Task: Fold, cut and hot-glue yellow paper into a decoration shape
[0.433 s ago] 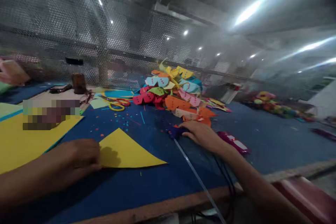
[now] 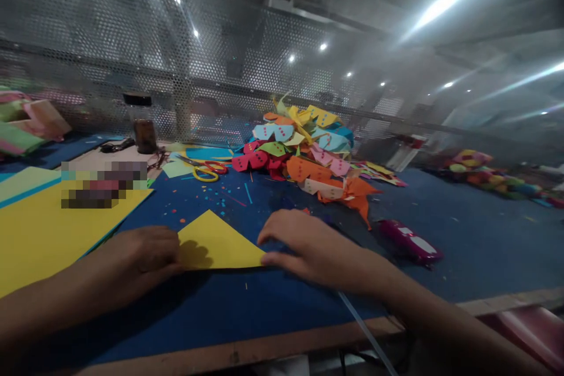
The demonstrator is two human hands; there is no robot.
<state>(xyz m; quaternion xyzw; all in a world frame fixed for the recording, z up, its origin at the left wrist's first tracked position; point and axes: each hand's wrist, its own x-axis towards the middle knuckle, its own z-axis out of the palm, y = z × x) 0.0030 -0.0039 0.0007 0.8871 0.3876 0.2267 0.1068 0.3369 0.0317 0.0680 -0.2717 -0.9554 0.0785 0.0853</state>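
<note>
Head view: right hand has come, half-open, to the yellow paper; left hand grips its other end, so both now frame it.

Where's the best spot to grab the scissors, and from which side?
I'd take the scissors by the yellow loop and red loop together, from above on the near side: they lie flat, loops toward the person, blades pointing away and left, so the fingers should clear the edges.
</note>
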